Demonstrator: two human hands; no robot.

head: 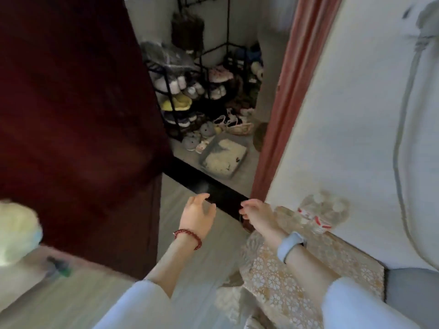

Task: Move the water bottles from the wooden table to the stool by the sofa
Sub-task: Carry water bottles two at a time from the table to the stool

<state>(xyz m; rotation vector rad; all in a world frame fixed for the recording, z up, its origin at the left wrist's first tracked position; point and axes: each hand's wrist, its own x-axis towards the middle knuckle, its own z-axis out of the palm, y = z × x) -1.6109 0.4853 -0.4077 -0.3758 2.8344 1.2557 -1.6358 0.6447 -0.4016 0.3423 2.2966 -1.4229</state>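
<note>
Clear water bottles (317, 216) with white caps and red-and-white labels stand close together against the white wall, on a surface under a patterned lace cloth (280, 276). They are blurred, so I cannot tell how many there are. My right hand (257, 216), with a pale blue wristband, hovers with fingers apart just left of the bottles and is not touching them. My left hand (198, 214), with a red bead bracelet, is held out over the floor further left, fingers spread and empty.
A dark red door (78, 115) fills the left side. Beyond a black threshold (213, 193) are a shoe rack (190, 91) and a grey tray (224, 155) on the floor. A pink door frame (282, 103) borders the wall. A small green object (59, 269) lies at lower left.
</note>
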